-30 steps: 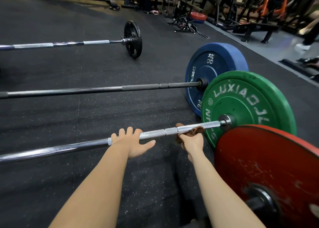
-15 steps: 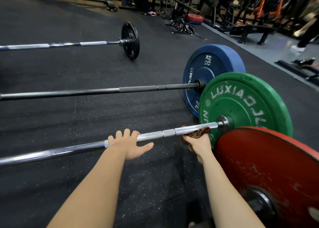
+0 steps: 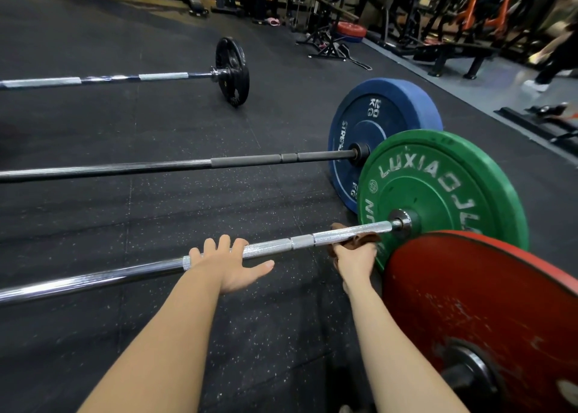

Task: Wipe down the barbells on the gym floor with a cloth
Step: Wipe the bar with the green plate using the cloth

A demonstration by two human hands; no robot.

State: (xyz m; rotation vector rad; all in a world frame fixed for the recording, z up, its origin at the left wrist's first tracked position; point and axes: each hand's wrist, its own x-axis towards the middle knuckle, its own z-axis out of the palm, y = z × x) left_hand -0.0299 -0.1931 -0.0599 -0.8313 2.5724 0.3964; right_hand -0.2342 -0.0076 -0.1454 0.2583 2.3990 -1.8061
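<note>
A chrome barbell [image 3: 281, 244] with a green plate [image 3: 438, 190] lies on the black rubber floor in front of me. My left hand [image 3: 228, 262] rests over its knurled part, fingers curled over the bar, thumb stretched out to the right. Close to the green plate, my right hand [image 3: 355, 261] grips a brown cloth [image 3: 359, 237] wrapped round the bar. Behind it lie a dark barbell [image 3: 250, 161] with a blue plate [image 3: 375, 131] and, farther back, a third barbell [image 3: 162, 76] with a small black plate [image 3: 233, 70].
A red plate [image 3: 488, 312] on another bar stands at my lower right, next to my right arm. Racks, benches and machines [image 3: 438, 15] line the far and right sides. A person's legs [image 3: 550, 65] show at the right edge.
My right hand with the cloth has slid right along the bar toward the green plate. My left hand has stayed at the same spot on the bar.
</note>
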